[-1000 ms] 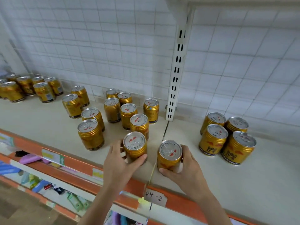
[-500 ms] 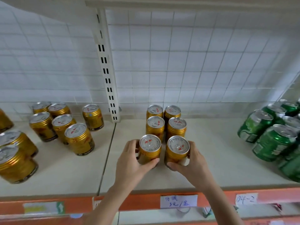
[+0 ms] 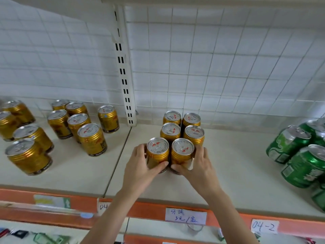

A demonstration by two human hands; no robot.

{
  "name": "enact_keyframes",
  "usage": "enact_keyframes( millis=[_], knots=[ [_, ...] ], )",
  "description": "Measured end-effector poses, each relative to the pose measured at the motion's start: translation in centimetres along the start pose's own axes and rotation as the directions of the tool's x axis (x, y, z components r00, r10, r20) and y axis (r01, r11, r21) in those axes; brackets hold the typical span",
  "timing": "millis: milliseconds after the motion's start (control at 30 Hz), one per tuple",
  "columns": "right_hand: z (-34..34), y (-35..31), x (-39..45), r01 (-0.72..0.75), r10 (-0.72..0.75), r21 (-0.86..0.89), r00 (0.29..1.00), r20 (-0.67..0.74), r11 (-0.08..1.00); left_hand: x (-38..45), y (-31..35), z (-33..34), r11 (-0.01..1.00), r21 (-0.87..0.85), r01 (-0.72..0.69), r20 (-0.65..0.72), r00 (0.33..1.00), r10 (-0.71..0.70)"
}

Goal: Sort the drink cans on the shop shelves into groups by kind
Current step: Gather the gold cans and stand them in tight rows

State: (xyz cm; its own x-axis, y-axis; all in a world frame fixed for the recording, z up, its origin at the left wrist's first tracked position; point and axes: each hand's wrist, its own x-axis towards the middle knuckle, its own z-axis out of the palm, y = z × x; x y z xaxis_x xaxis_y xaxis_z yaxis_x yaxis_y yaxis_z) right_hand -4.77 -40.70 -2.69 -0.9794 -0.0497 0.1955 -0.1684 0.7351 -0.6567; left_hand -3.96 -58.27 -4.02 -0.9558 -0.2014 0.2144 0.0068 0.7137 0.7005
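Two gold cans stand side by side at the front of a small block of gold cans point(image 3: 182, 127) in the middle of the shelf. My left hand point(image 3: 141, 169) grips the left gold can point(image 3: 157, 152), fingers round its left side and thumb across its front. My right hand point(image 3: 197, 167) grips the right gold can point(image 3: 182, 153) the same way from the right. Both cans sit upright on the shelf and touch the two rows behind them. More gold cans point(image 3: 77, 124) stand scattered on the left shelf section.
Green cans point(image 3: 299, 152) crowd the right end of the shelf, some tilted. A white slotted upright point(image 3: 125, 81) divides the wire-grid back wall. The orange shelf edge point(image 3: 144, 211) carries paper price labels. Bare shelf point(image 3: 233, 155) lies between the gold block and the green cans.
Both hands carried their gold cans from the left section to the right one and set them against the block of four. The view swung right, bringing the green cans in.
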Motion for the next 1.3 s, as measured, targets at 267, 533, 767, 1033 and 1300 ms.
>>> enact_keyframes(
  millis=[267, 533, 767, 1033, 1300],
  knots=[
    [-0.8, -5.0, 0.9, 0.453, -0.533, -0.364, 0.832, -0.156, 0.814, -1.8, -1.3, -6.6, 0.919, 0.381, -0.102, -0.097, 0.984, 0.150],
    [5.6, -11.3, 3.0, 0.643, -0.616, -0.357, 0.761, 0.203, 0.678, -0.6, -7.6, -16.7, 0.805, 0.593, 0.001, -0.206, 0.967, 0.151],
    [10.8, -17.3, 5.4, 0.628, -0.555, -0.288, 0.776, 0.300, 0.723, 1.3, -14.5, -23.4, 0.775, 0.619, 0.129, -0.228, 0.973, 0.020],
    [15.4, -20.5, 7.3, 0.409, -0.302, -0.282, 0.885, 0.353, 0.868, 2.2, -18.2, -25.2, 0.884, 0.456, 0.098, -0.064, 0.995, -0.077],
    [14.7, -21.1, 7.0, 0.281, -0.188, -0.246, 0.921, 0.341, 0.928, 2.6, -19.1, -25.0, 0.923, 0.373, 0.090, -0.104, 0.993, -0.055]
  ],
)
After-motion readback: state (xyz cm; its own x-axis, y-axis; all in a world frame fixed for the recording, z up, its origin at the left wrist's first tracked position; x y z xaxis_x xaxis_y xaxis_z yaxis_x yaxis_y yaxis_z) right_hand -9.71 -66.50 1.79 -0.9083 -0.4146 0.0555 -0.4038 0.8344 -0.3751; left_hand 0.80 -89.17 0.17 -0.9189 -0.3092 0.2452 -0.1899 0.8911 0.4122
